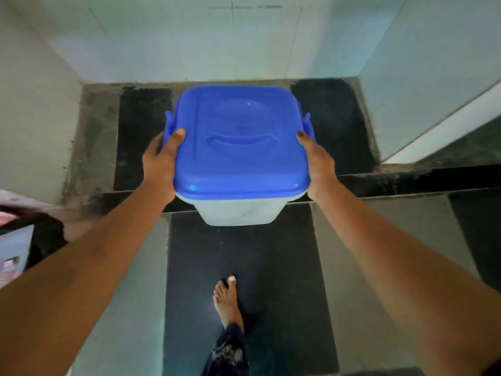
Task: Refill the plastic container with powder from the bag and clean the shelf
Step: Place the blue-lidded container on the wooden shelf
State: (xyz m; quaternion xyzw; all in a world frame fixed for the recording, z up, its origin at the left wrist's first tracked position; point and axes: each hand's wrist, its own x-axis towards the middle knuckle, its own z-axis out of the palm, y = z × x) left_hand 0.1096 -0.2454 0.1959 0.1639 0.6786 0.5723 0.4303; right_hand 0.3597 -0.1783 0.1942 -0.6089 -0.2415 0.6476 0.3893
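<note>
A square plastic container (238, 213) with a translucent white body and a blue clip-on lid (238, 142) is held in the air over the front edge of a dark stone shelf (141, 137). My left hand (160, 161) grips its left side, thumb on the lid. My right hand (314, 161) grips its right side the same way. The lid is closed, so the inside is hidden. The shelf surface shows dusty grey patches around two dark squares. No bag is in view.
The shelf sits in a white-tiled alcove with walls (40, 104) on the left, back and right. Below is a floor of dark and grey tiles (244, 267), where my bare foot (226, 302) stands. A pink and white object (10, 240) lies at the left edge.
</note>
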